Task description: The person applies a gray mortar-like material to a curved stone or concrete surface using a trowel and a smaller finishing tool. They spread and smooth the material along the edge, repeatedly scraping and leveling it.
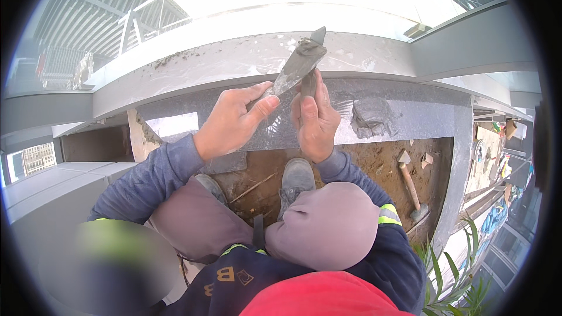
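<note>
My left hand (234, 118) is closed around the near end of a trowel (288, 75), whose flat grey blade slants up and to the right. A lump of wet grey mortar (311, 48) clings near the blade's far end. Close beside it, my right hand (317, 123) grips a narrow grey flat tool (308, 85) that passes behind the blade; its exact kind is hidden. Below both hands runs a dark stone ledge (234, 95), dusty and smeared. A heap of grey mortar (371, 117) sits on it, right of my right hand.
A hammer (412, 186) with a wooden handle lies on bare soil (374, 167) to the right, near broken chips. My shoes (296, 177) stand in the soil beside a thin stick (253, 188). A pale wall (175, 70) rises beyond the ledge. Green leaves (448, 269) stick up at lower right.
</note>
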Demonstrator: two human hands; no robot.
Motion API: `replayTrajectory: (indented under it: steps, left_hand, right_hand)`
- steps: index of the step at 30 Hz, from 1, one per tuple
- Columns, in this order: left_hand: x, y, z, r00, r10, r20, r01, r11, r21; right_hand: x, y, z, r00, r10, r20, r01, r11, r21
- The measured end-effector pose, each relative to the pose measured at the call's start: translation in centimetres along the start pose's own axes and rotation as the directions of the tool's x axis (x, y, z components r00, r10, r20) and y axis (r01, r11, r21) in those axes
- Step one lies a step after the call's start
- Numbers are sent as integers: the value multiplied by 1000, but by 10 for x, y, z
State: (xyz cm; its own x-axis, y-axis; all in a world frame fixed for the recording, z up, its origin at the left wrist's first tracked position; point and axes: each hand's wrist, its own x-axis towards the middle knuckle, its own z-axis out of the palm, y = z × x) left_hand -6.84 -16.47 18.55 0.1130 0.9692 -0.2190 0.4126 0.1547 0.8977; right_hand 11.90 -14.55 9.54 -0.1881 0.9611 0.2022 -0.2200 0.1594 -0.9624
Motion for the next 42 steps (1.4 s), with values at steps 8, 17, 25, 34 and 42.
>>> replayTrajectory:
  steps: [8,17,25,34,42]
  left_hand:
    - [5,-3,-26,998,9,-57,-10,1000,-28]
    - [-6,2,2,993,41,113,-39,999,-25]
    - [0,-5,-25,998,-18,63,17,1000,6]
    - [-9,-3,-4,996,-65,58,69,994,-82]
    - [-10,-18,2,997,81,-13,-77,978,195]
  right_hand:
    - [17,-17,-47,982,188,-2,-169,885,435]
    - [11,-4,-11,856,296,424,-516,436,737]
    - [-15,7,-52,794,103,599,-476,719,507]
    - [-28,7,-20,767,250,590,-622,514,590]
    - [3,0,-30,981,192,-24,-163,888,430]
